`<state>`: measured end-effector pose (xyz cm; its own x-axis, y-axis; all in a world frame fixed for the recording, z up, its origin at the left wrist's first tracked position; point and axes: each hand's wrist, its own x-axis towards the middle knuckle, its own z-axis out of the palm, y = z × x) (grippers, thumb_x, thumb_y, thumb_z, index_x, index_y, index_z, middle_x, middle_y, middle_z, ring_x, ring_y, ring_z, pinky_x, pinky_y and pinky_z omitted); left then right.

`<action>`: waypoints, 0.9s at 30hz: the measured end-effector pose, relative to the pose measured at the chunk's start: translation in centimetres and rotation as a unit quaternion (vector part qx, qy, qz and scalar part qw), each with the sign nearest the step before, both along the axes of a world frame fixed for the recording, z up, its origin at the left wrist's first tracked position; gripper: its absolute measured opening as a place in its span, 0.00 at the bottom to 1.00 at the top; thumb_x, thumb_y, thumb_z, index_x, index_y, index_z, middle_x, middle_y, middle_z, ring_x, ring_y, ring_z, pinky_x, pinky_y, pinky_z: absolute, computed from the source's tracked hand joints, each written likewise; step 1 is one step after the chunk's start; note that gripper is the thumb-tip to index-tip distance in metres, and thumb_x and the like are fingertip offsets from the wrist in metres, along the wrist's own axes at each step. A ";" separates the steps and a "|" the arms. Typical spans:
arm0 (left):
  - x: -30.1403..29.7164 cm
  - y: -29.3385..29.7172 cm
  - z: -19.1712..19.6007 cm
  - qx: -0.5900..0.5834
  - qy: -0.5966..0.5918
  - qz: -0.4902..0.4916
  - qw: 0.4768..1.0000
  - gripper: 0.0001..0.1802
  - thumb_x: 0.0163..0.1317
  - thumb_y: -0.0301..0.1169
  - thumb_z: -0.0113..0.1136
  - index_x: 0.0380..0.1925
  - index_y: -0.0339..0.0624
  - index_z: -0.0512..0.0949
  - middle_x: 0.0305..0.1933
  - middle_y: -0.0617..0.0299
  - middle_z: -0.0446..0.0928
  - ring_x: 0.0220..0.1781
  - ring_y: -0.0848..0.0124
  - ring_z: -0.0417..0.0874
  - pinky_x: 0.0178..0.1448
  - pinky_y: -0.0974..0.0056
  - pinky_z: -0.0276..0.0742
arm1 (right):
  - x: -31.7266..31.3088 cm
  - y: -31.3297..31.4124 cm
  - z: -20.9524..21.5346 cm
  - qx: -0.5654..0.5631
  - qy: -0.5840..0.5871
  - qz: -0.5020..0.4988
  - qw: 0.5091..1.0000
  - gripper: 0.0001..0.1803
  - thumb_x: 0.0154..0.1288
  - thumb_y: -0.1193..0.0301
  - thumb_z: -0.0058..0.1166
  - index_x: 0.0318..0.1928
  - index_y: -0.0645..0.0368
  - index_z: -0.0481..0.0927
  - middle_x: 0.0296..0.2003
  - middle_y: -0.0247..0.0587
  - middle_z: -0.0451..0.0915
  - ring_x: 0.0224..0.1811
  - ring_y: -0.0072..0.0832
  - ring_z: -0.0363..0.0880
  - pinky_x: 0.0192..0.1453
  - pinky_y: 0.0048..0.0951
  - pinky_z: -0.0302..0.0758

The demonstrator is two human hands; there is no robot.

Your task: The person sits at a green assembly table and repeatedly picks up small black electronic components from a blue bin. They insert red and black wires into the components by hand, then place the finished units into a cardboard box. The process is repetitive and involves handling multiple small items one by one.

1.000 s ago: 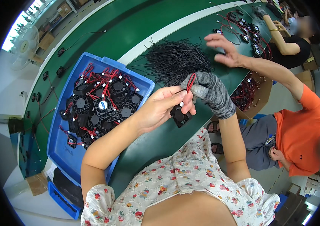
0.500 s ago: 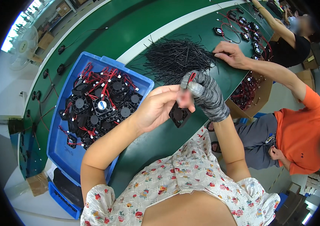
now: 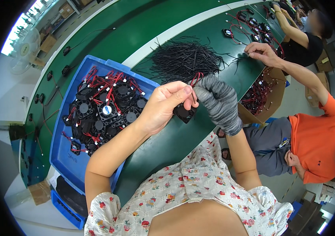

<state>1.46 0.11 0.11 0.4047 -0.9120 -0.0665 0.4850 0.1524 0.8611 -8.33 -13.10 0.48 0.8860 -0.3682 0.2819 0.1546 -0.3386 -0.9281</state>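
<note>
A blue tray [image 3: 63, 152] holds black fans [image 3: 98, 125]; a cardboard box [image 3: 279, 94], red wires [image 3: 258, 93].

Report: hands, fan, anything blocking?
Left hand pinching red fan wires. Gloved right hand alongside, grip hidden. Black fan below, partly covered. Black ties heaped beyond.

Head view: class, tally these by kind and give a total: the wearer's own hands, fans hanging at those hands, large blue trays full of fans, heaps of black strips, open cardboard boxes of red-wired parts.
Hands: 2 (left hand, bare; right hand, gloved)
Hanging fan: 1
Large blue tray: 1
Heap of black strips: 1
Open cardboard box: 1
Total: 6
</note>
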 end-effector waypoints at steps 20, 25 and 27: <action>-1.1 0.1 0.0 0.003 -0.118 0.156 0.981 0.05 0.58 0.25 0.53 0.30 0.33 0.75 0.27 0.64 0.76 0.29 0.81 0.74 0.33 0.78 0.69 | 0.2 1.3 0.2 -0.118 -0.061 -0.025 0.991 0.06 0.52 0.80 0.51 0.33 0.61 0.73 0.27 0.41 0.73 0.28 0.35 0.73 0.35 0.29 0.71; -1.3 0.0 0.6 -0.024 -0.111 0.187 0.976 0.06 0.57 0.22 0.53 0.34 0.31 0.75 0.30 0.60 0.76 0.31 0.78 0.76 0.38 0.75 0.72 | 0.3 1.1 0.1 -0.123 -0.065 -0.017 0.990 0.05 0.54 0.79 0.51 0.33 0.61 0.72 0.27 0.39 0.73 0.27 0.29 0.72 0.33 0.27 0.71; -1.2 0.2 0.6 -0.024 -0.134 0.192 0.972 0.07 0.57 0.22 0.53 0.35 0.30 0.74 0.30 0.59 0.77 0.32 0.77 0.76 0.40 0.75 0.72 | 0.3 1.3 -0.2 -0.047 -0.062 -0.025 0.997 0.04 0.56 0.78 0.50 0.33 0.61 0.72 0.26 0.38 0.72 0.24 0.24 0.71 0.29 0.24 0.70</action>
